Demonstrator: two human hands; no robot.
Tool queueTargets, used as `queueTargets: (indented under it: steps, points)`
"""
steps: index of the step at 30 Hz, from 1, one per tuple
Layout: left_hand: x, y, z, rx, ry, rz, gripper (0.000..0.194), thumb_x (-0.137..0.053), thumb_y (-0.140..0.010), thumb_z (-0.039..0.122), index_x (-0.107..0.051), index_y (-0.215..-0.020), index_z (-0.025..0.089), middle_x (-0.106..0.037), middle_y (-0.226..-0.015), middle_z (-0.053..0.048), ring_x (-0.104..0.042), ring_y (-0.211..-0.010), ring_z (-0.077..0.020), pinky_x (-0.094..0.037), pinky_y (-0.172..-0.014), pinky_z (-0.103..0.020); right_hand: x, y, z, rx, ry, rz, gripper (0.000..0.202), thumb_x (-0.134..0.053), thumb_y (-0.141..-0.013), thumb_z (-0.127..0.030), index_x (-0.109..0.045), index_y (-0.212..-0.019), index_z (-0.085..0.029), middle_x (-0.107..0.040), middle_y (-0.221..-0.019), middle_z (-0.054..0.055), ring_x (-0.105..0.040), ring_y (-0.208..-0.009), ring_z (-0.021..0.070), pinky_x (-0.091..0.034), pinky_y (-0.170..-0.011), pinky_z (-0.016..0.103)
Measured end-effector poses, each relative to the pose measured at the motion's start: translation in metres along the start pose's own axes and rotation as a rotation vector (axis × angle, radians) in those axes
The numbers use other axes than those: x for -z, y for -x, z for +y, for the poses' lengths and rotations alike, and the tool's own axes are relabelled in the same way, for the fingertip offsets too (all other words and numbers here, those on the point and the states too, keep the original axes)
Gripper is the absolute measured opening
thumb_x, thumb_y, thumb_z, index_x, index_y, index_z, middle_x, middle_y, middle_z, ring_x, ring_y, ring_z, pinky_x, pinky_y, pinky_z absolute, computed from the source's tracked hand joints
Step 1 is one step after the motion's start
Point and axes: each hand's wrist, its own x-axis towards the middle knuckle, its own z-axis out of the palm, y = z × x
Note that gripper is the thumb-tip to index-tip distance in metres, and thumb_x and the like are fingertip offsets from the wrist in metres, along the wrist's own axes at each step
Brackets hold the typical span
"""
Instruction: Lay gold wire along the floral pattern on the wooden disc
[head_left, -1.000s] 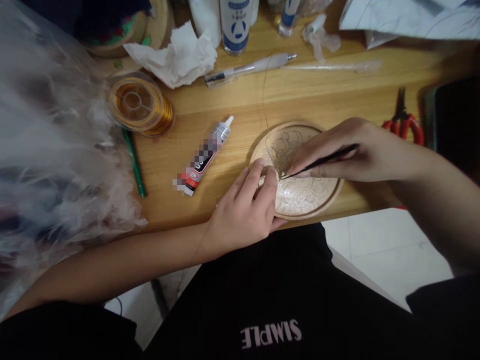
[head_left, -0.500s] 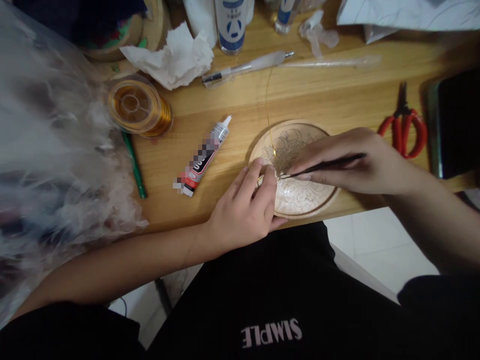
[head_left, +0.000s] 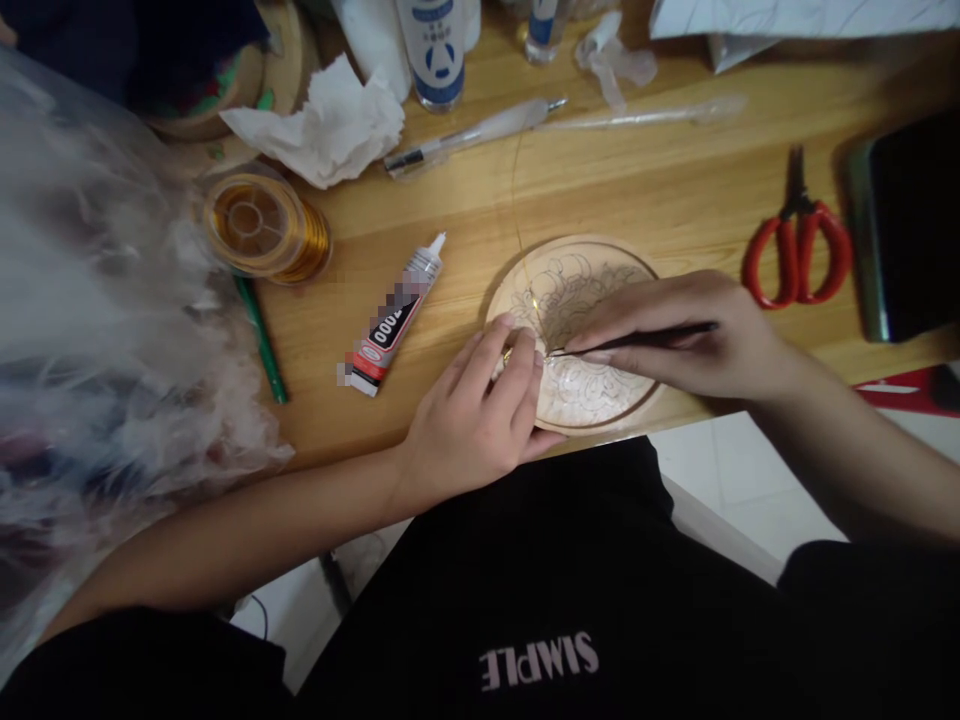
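Both hands sit slightly lower on the round wooden plaque [head_left: 577,290] than before. Right hand [head_left: 690,335] pinches black tweezers [head_left: 637,340]; left hand [head_left: 480,410], fingers together, presses gold wire [head_left: 534,305] at its fingertips. Excess pressure could shift the wire off the drawn line.

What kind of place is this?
Probably a home craft table. A spool of gold wire, a glue tube, red scissors, and a round wooden plaque with a drawn pattern point to that.
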Motion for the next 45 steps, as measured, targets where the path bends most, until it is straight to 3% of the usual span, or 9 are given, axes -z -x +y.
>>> queueTargets:
  steps: [13,23,27,34,45]
  points:
    - [0.002,0.001,-0.002,-0.009,0.006,-0.038,0.068,-0.065,-0.090,0.056,-0.062,-0.115,-0.008,-0.069,-0.115,-0.027,-0.066,-0.115,-0.0419,-0.061,-0.090,-0.046,0.001,0.000,0.003,0.053,-0.005,-0.029,0.017,-0.071,-0.089,-0.019,-0.072,-0.105,-0.021,-0.078,-0.097,0.002,-0.074,-0.090,0.0142,-0.060,-0.081,0.026]
    - [-0.003,0.006,-0.005,0.069,0.211,-0.010,0.067,-0.067,-0.090,0.052,-0.058,-0.120,-0.007,-0.065,-0.120,-0.028,-0.059,-0.124,-0.0424,-0.056,-0.099,-0.054,0.001,0.001,0.003,0.043,-0.016,-0.034,0.016,-0.069,-0.090,-0.019,-0.073,-0.106,-0.021,-0.077,-0.096,0.002,-0.074,-0.091,0.0130,-0.058,-0.084,0.025]
    - [-0.002,0.005,-0.005,0.062,0.189,-0.007,0.067,-0.066,-0.090,0.052,-0.059,-0.120,-0.009,-0.065,-0.120,-0.028,-0.060,-0.122,-0.0422,-0.057,-0.099,-0.053,0.002,0.001,0.004,0.063,-0.029,-0.030,0.019,-0.070,-0.090,-0.019,-0.074,-0.108,-0.023,-0.077,-0.098,0.002,-0.074,-0.093,0.0134,-0.058,-0.083,0.025]
    - [-0.002,0.003,-0.003,0.063,0.127,-0.007,0.061,-0.065,-0.091,0.054,-0.062,-0.117,-0.001,-0.067,-0.120,-0.025,-0.063,-0.119,-0.0409,-0.059,-0.093,-0.051,0.002,-0.001,0.002,0.026,-0.029,-0.029,0.014,-0.069,-0.091,-0.024,-0.074,-0.104,-0.025,-0.078,-0.097,0.001,-0.074,-0.088,0.0129,-0.058,-0.077,0.025]
    - [-0.002,0.003,0.001,0.098,0.146,-0.049,0.060,-0.063,-0.092,0.051,-0.061,-0.119,-0.003,-0.064,-0.126,-0.029,-0.060,-0.123,-0.0418,-0.056,-0.096,-0.052,0.012,-0.005,0.000,0.002,0.005,-0.082,0.016,-0.071,-0.089,-0.024,-0.075,-0.104,-0.024,-0.078,-0.097,0.001,-0.074,-0.086,0.0135,-0.057,-0.073,0.023]
